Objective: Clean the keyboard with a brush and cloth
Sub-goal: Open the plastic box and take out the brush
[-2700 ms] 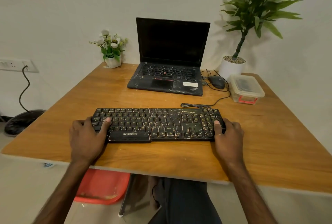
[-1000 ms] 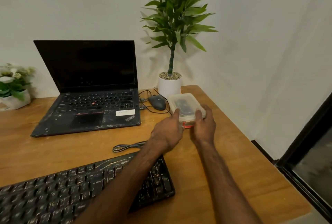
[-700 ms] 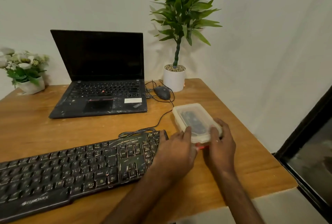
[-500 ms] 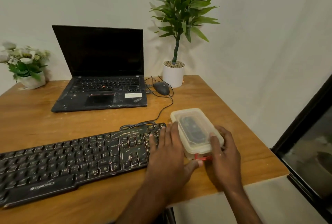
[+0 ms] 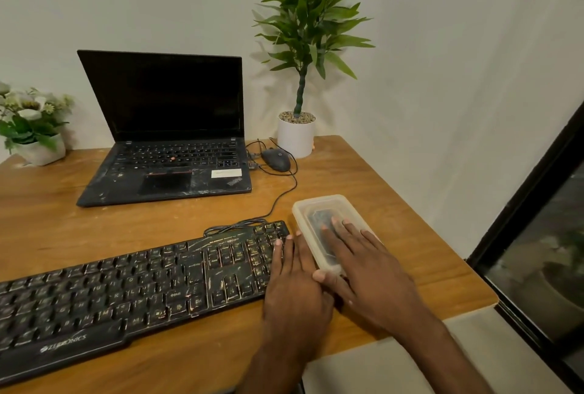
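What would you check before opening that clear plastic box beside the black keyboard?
1. Clear plastic lidded box sits flat on the wooden table: ok.
2. Its lid is on and closed: ok.
3. Right hand lies flat on the lid, fingers straight: ok.
4. Left hand beside the box, thumb at its near corner: ok.
5. Brush and cloth inside: cannot tell; only a dark shape shows through the lid.
6. Black keyboard within reach, left of the box: ok.

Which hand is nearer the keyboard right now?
Left. The left hand has its fingers on the right end of the keyboard, beside the box. The right hand lies flat on the box lid, right of the keyboard and apart from it.
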A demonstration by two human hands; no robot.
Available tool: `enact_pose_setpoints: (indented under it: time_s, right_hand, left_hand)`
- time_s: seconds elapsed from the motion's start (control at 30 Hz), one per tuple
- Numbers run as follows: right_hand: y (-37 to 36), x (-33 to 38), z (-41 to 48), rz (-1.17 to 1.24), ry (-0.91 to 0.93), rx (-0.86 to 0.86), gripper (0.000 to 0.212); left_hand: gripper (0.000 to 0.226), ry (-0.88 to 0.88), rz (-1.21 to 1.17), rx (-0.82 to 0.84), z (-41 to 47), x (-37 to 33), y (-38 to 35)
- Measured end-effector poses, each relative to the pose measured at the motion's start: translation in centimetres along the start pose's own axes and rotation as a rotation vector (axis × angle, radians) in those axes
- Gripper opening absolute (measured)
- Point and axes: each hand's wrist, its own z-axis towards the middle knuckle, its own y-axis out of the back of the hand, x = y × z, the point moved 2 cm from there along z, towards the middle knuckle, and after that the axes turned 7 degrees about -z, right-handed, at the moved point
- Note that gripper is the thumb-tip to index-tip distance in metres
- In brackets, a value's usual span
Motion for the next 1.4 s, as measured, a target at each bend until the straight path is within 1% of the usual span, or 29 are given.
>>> enact_pose_setpoints:
  time_s: [0.17, 0.3, 0.47, 0.6, 0.67, 0.73, 0.83, 0.9, 0.97, 1.03, 1.1, 1.13, 1.17, 1.23, 1.27, 1.3, 1.33, 1.37, 1.4]
  right_hand:
    - [-0.2, -0.6, 0.1, -0.019, 0.049, -0.055, 0.090]
    - [-0.9, 0.1, 0.0, -0.088, 0.006, -0.265, 0.077]
    - [-0.4, 0.5, 0.0, 0.027, -0.043, -0.439, 0.070]
    - [0.2, 0.5, -0.1, 0.057, -0.035, -0.546, 0.064]
    - [0.8, 0.3, -0.3, 0.226, -0.093, -0.600, 0.061]
    - [1.7, -0.1, -0.6, 0.516, -0.234, -0.651, 0.056]
    - [2.3, -2.2, -1.1, 0.868, -0.523, -0.803, 0.046]
    - [1.3, -4.3, -1.4, 1.118, -0.708, -0.873, 0.052]
    - [-0.4, -6.0, -1.6, 1.334, -0.880, -0.904, 0.055]
    - [-1.5, -7.5, -1.8, 1.416, -1.012, -0.890, 0.050]
    - [-2.4, -8.5, -2.0, 1.400, -1.079, -0.785, 0.041]
    - [-2.8, -8.8, -2.2, 1.369, -1.081, -0.732, 0.039]
    - [-3.1, -9.0, -2.3, 1.266, -1.064, -0.686, 0.038]
    - [-3.5, -9.4, -2.7, 0.872, -1.014, -0.597, 0.042]
    - [-3.6, -9.4, -2.8, 0.678, -0.993, -0.552, 0.043]
    - [-3.6, -9.3, -2.9, 0.554, -0.976, -0.510, 0.043]
    - [-3.6, -9.3, -3.0, 0.486, -0.960, -0.477, 0.044]
    - [-3.6, -9.2, -2.9, 0.449, -0.937, -0.460, 0.044]
    - [-3.3, -9.0, -2.8, 0.416, -0.914, -0.460, 0.045]
  left_hand:
    - [0.080, 0.037, 0.034, -0.037, -0.2, 0.1, 0.6]
    - [0.083, 0.023, 0.052, -0.131, -0.1, 0.2, 0.5]
    - [0.088, -0.003, 0.091, -0.070, 0.1, 0.3, -0.1]
    - [0.088, -0.007, 0.049, -0.080, 0.3, 0.2, 0.0]
    - [0.094, -0.014, 0.022, -0.101, 0.2, 0.1, 0.5]
    - [0.102, -0.021, 0.005, -0.114, 0.2, 0.0, 0.8]
    - [0.109, 0.006, 0.008, -0.088, 0.1, -0.2, 1.0]
    - [0.111, 0.026, -0.018, -0.087, 0.0, -0.2, 1.0]
    - [0.113, 0.061, 0.001, -0.059, 0.3, 0.2, 0.5]
    - [0.112, 0.081, -0.002, -0.009, 0.5, 0.4, 0.1]
    - [0.121, 0.051, -0.003, -0.021, 0.5, 0.0, 0.8]
    - [0.126, 0.029, 0.015, -0.056, 0.4, -0.2, 0.9]
    - [0.127, 0.020, -0.007, -0.070, 0.4, -0.5, 1.2]
    - [0.122, 0.000, 0.016, -0.123, 0.4, -0.3, 1.1]
    - [0.119, 0.007, 0.024, -0.111, 0.2, -0.4, 1.1]
    - [0.118, 0.017, 0.014, -0.081, 0.0, -0.5, 1.2]
    - [0.119, 0.032, 0.005, -0.057, 0.1, -0.3, 0.9]
    - [0.118, 0.027, -0.007, -0.075, 0.1, -0.3, 0.8]
    - [0.117, 0.017, -0.009, -0.128, 0.2, -0.3, 0.9]
